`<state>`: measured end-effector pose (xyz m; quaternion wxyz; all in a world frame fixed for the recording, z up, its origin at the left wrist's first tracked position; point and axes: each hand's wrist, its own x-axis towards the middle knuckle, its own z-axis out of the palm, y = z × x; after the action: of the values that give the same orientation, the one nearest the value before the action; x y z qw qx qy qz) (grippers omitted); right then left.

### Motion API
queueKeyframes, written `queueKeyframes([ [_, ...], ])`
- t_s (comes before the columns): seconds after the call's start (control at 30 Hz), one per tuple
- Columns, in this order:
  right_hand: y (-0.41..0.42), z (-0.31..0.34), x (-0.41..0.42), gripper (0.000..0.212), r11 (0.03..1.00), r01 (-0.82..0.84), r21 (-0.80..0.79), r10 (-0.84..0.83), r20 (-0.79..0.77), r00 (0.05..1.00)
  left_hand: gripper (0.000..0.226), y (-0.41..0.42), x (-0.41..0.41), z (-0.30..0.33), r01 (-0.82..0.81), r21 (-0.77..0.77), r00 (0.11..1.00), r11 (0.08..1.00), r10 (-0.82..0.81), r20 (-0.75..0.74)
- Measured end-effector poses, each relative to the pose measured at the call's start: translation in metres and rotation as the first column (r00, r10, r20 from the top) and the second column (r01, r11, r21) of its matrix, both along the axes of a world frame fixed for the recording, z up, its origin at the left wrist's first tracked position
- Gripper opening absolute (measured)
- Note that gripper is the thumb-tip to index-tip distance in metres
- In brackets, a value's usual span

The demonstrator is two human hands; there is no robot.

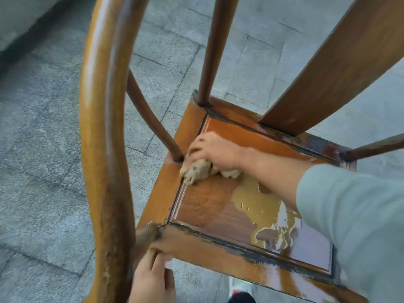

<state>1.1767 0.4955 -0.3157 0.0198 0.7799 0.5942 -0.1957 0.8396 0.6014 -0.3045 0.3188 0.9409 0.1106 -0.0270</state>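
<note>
Curved arm rail (102, 127) of a wooden chair swept closest past the lens, blurred, its varnish worn rough near the lower end. Grey stone paving (43, 171) lay under everything.

Seat (207, 206): framed brown panel. A pale patch (262, 211) on its near right part showed where the finish had flaked. Dark scuffing ran along the front and back frame edges.

Back splat (328, 68): broad plank rising from the rear rail at upper right. A round rear post (215, 47) stood at the far left corner, and a thinner bent spindle (153, 119) was set into the left rail.

Person's right arm came in from the right in a pale green sleeve (349, 226), forearm bare, crossing above the seat.

Right hand (214, 152): fingers curled down over a crumpled tan rag (197, 169), holding it against the seat's left edge, just beside the foot of the spindle.

Left hand (150, 278): low in view, fingertips touching the seat's near left corner beside the front post (145, 237), thumb held apart. Could not tell whether the fingers hooked round the frame.

Shoe (240, 296): only a dark sliver on the paving below the front rail.
</note>
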Motion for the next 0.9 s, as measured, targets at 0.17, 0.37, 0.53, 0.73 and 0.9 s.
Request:
queueKeyframes([
  [0.17,-0.058,-0.006,0.07,0.075,0.97,0.242,-0.001,-0.241,-0.039,0.97,0.041,-0.011,0.029,-0.009,0.047,-0.006,0.999,0.999,-0.047,-0.007],
  [0.37,-0.138,-0.027,0.058,0.071,0.818,0.565,0.113,-0.535,-0.212,0.818,0.043,-0.029,0.079,-0.018,-0.017,0.029,0.999,0.999,0.018,-0.044],
  [0.53,-0.165,-0.037,-0.028,0.052,0.679,0.721,0.136,-0.687,-0.227,0.69,0.036,-0.04,0.095,-0.011,-0.162,0.055,0.973,0.985,0.169,-0.155],
  [0.73,-0.154,-0.03,-0.157,0.051,0.757,0.641,0.126,-0.607,-0.229,0.761,0.027,-0.032,0.093,0.007,-0.278,0.037,0.947,0.96,0.28,-0.156],
  [0.9,-0.153,-0.028,-0.176,0.096,0.869,0.486,0.092,-0.434,-0.33,0.839,0.054,-0.018,0.105,0.006,-0.059,0.153,0.925,0.986,0.112,-0.363],
])
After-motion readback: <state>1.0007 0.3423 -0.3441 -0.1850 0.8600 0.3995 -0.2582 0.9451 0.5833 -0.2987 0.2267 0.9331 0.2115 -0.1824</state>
